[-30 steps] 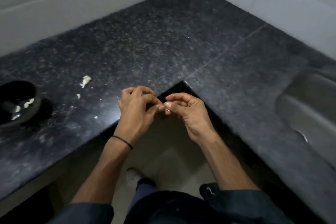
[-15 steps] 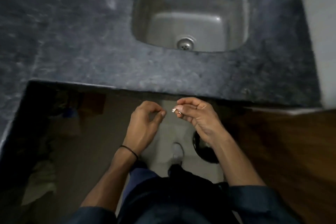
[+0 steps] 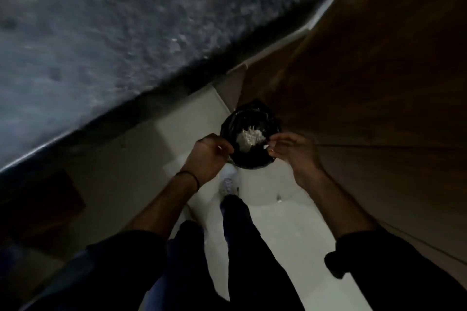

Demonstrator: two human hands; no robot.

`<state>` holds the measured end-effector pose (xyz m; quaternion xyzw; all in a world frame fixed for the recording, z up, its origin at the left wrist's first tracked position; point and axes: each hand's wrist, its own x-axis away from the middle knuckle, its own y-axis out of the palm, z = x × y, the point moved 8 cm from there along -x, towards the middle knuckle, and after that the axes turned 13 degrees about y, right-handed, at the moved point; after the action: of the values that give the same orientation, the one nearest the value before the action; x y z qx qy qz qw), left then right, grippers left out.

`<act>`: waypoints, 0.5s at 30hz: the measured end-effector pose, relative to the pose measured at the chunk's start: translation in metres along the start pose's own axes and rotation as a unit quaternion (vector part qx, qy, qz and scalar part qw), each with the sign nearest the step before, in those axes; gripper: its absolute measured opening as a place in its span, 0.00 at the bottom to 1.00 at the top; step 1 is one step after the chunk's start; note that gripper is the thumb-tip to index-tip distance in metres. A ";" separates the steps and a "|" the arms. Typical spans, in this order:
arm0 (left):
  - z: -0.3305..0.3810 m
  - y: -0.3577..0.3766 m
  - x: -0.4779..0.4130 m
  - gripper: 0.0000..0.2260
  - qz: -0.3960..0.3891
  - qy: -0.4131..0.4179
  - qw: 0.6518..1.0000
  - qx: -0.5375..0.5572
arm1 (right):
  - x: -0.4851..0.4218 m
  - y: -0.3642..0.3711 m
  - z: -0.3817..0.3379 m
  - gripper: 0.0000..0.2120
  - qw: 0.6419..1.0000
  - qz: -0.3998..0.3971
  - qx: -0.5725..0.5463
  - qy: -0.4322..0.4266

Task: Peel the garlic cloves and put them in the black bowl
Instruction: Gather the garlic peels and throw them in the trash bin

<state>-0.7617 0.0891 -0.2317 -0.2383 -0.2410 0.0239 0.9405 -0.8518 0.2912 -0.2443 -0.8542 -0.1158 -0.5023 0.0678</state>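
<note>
Your right grip (image 3: pixel 290 153) pinches a tiny white peel scrap (image 3: pixel 265 146) between thumb and fingertip, held over the rim of a black-lined bin (image 3: pixel 252 162) that stands on the floor (image 3: pixel 278 222) at twelve o'clock from your wrists. Your left grip (image 3: pixel 209 155) is curled, and a small pale glint at its fingertips is probably the garlic clove (image 3: pixel 219 148); the blur keeps that from being certain. Inside the bin lies a loose white heap of peelings (image 3: pixel 249 137), sitting toward the middle of the dark liner, which suggests many cloves have been skinned already. This clove looks close to bare, with the skin about to be dropped. The black bowl is out of sight, so how many peeled cloves it holds cannot be told, nor how many remain unpeeled. What is left for this clove, by my judgement, is to release the scrap and carry the clove to the bowl. The dark speckled tabletop (image 3: pixel 113 33) fills the ten o'clock area, and a brown wooden panel (image 3: pixel 379 83) runs along two o'clock.
</note>
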 end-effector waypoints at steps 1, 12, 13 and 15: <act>-0.012 0.015 -0.013 0.07 -0.016 -0.008 1.000 -0.005 | -0.018 -0.010 0.010 0.08 1.000 0.009 -0.008 0.004; -0.168 0.131 -0.116 0.05 -0.095 -0.052 0.990 -0.090 | -0.234 -0.032 0.118 0.08 0.997 0.067 0.046 0.014; -0.176 0.137 -0.125 0.05 -0.094 -0.044 0.990 -0.096 | -0.250 -0.033 0.127 0.09 0.996 0.077 0.049 0.003; -0.188 0.149 -0.141 0.07 -0.101 -0.021 0.988 -0.112 | -0.276 -0.033 0.144 0.08 0.992 0.086 0.096 -0.006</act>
<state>-0.7879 0.1165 -0.5075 -0.3162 -0.2850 -0.0938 0.9000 -0.8683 0.3205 -0.5556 -0.8533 -0.0904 -0.4765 0.1916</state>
